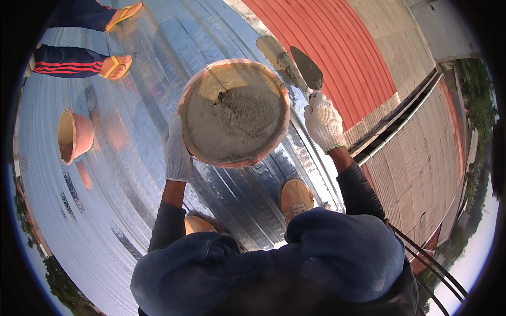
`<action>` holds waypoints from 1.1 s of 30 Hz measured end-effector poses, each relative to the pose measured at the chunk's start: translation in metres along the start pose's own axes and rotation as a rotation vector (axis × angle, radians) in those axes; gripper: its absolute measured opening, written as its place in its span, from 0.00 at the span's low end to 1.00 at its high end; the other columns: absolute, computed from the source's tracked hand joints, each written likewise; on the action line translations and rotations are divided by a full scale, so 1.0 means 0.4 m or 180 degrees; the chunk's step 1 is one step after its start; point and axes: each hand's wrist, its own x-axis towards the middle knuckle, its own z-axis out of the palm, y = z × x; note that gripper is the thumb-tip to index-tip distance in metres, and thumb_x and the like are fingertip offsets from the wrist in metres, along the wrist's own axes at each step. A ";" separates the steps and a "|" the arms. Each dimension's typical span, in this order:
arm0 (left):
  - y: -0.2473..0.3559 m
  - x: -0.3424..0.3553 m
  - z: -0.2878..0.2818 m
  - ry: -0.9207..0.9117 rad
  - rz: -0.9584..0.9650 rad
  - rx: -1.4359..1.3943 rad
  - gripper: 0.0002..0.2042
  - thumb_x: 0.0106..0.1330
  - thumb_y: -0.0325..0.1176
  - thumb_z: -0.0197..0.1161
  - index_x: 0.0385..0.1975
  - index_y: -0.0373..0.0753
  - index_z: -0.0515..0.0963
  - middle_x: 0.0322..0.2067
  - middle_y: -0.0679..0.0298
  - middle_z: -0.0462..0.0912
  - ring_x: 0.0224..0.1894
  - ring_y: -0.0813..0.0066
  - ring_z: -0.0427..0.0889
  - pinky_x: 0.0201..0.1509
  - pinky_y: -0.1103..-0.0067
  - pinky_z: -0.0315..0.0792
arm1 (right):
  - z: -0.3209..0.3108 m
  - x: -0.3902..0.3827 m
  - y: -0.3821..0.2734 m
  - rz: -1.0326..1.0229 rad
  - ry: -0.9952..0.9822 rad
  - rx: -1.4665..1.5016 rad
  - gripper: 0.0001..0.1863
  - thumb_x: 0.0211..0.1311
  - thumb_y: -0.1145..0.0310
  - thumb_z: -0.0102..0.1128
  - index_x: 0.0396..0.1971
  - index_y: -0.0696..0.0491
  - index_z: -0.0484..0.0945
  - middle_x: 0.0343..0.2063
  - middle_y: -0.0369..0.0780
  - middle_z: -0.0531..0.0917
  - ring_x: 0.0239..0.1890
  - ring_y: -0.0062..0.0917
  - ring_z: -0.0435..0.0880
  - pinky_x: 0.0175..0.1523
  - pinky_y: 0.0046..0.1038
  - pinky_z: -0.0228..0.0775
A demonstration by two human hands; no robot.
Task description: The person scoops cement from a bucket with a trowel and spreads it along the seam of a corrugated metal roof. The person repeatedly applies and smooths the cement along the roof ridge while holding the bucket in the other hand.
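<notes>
A round reddish bucket (286, 113) stands in front of me, nearly full of wet grey mortar (253, 116) with a rough churned patch in its middle. My left hand (177, 150), in a white knit glove, presses on the bucket's left side; its fingers are mostly hidden by the rim. To the right of the bucket, my gloved right hand (322, 122) is wrapped round the handle of a pointing trowel (307, 67), its blade aimed away from me. Beside the blade, a strip of mortar (284, 60) lies along the edge of the metal sheet roof (153, 121).
A smaller reddish bucket (83, 136) lies tipped at the left. At the far left stands another person in yellow flip-flops (120, 66). Past the roof's right edge are red corrugated sheets (327, 47), lower brownish roofs (416, 158) and dark cables (432, 266). The metal underfoot is ribbed.
</notes>
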 end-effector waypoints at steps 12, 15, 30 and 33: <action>-0.010 -0.008 -0.002 -0.0007 -0.0029 0.0046 0.21 0.84 0.45 0.61 0.66 0.36 0.79 0.61 0.63 0.84 0.58 0.72 0.85 0.62 0.71 0.81 | -0.130 0.399 0.213 -0.0932 -0.1083 0.0018 0.27 0.77 0.48 0.58 0.46 0.62 0.84 0.35 0.55 0.86 0.40 0.48 0.86 0.48 0.47 0.76; -0.014 -0.004 -0.037 0.0109 0.0029 0.0202 0.22 0.85 0.46 0.61 0.66 0.36 0.79 0.59 0.63 0.85 0.57 0.72 0.85 0.62 0.71 0.81 | -0.128 0.513 0.128 -0.1007 -0.1386 -0.0261 0.29 0.76 0.45 0.58 0.43 0.62 0.86 0.32 0.54 0.85 0.36 0.44 0.84 0.46 0.45 0.75; -0.037 -0.020 -0.096 0.0318 0.0269 0.0567 0.22 0.85 0.49 0.59 0.64 0.37 0.79 0.57 0.63 0.86 0.55 0.71 0.86 0.60 0.70 0.82 | -0.070 0.443 0.317 -0.1966 -0.1808 -0.1220 0.25 0.80 0.47 0.58 0.36 0.56 0.82 0.24 0.49 0.82 0.29 0.47 0.85 0.38 0.48 0.76; -0.025 -0.026 -0.035 0.0367 0.0117 0.0373 0.24 0.87 0.51 0.55 0.67 0.37 0.76 0.60 0.63 0.84 0.58 0.71 0.84 0.63 0.70 0.79 | -0.077 0.447 0.329 -0.1934 -0.1572 -0.1371 0.23 0.80 0.46 0.58 0.37 0.55 0.81 0.24 0.47 0.83 0.31 0.46 0.86 0.39 0.47 0.78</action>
